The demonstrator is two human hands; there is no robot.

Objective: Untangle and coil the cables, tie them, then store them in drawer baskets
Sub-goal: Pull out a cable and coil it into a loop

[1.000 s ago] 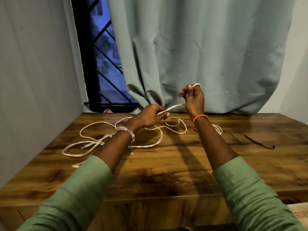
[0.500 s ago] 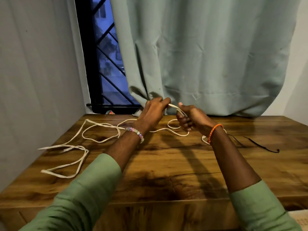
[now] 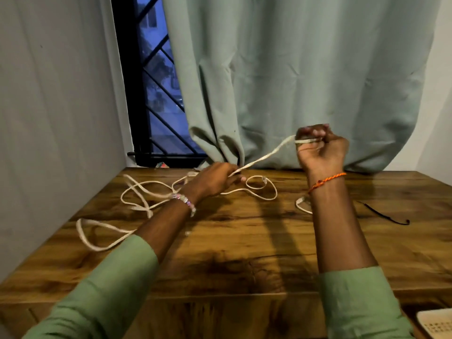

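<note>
A long flat white cable [image 3: 263,159] lies in loose loops across the left and middle of the wooden table [image 3: 244,241]. My right hand [image 3: 320,149] is raised in front of the curtain, fingers curled around turns of the cable. From it a taut stretch runs down-left to my left hand [image 3: 216,179], which pinches the cable just above the tabletop. A short white loop [image 3: 302,204] shows behind my right wrist. A thin black cable [image 3: 386,215] lies on the table at the right.
A grey wall bounds the table on the left. A pale green curtain [image 3: 293,81] and a barred window [image 3: 156,94] stand behind the table. The corner of a white perforated basket [image 3: 437,324] shows at the bottom right, below the table edge.
My right hand has risen from near the table to curtain height, pulling the cable taut. My left hand has dropped lower. The loops at the left have shifted closer in.
</note>
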